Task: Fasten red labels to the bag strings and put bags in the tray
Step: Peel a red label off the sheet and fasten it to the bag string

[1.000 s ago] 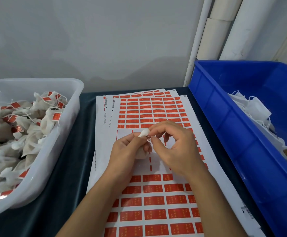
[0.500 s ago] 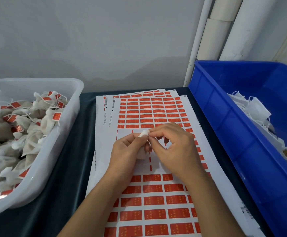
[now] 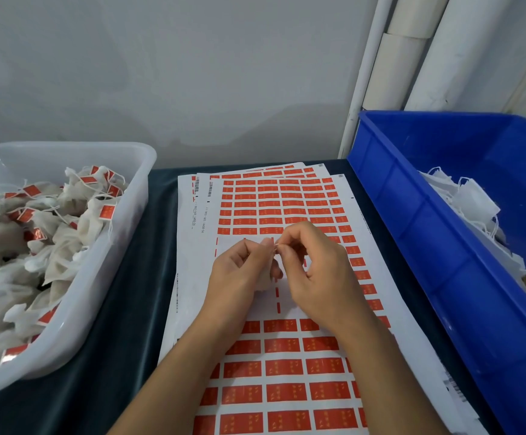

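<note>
On my far left the white tray (image 3: 136,196) sits on the dark tabletop (image 3: 148,277), heaped with tagged bags (image 3: 67,246); its near wall stands close to the left edge of the label sheets (image 3: 286,372), a dark strip showing between them.

My left hand (image 3: 239,277) holds one small bag (image 3: 266,279) over the middle of the sheets, fingers curled round it so that only a bit of the pale cloth shows. Just beside it my right hand (image 3: 321,274) has thumb and forefinger pressed together at the top of the bag, pinching what I take to be a red label (image 3: 276,245) onto the string; the string itself is too fine for me to make out.

So I judge the fastening step is in hand, not yet the drop-off. Next I would need to press the label folded over the string, then carry the bag left over the tray's rim and let go.

The way left looks open above the tabletop. On my right the blue bin (image 3: 412,246) of untagged bags (image 3: 472,202) stands just beside the sheets, its tall wall close to my right forearm.
</note>
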The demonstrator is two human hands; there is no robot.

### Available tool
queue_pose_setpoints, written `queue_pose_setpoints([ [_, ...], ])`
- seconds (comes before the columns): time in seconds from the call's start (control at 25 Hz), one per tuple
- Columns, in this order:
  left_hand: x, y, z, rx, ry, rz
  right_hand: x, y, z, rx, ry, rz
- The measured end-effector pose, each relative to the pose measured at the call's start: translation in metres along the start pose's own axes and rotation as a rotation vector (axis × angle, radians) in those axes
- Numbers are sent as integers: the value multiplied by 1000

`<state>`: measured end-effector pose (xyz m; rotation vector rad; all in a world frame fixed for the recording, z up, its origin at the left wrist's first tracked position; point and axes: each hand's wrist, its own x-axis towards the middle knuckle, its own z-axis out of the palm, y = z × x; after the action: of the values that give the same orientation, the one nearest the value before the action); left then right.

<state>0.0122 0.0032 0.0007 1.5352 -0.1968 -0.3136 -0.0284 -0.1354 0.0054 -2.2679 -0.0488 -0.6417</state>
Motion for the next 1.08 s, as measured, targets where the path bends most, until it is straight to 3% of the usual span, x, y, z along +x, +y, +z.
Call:
queue_pose_setpoints([
  [0.52,1,-2,-3,-132,1,37,1,-3,2,270,101,95],
  [0.84,-2,-2,1,-2,-7,-3,1,1,-2,36,298,166],
  [1.08,-1,0,-1,-40,-5,-18,5,2,-3,-48,231,236],
])
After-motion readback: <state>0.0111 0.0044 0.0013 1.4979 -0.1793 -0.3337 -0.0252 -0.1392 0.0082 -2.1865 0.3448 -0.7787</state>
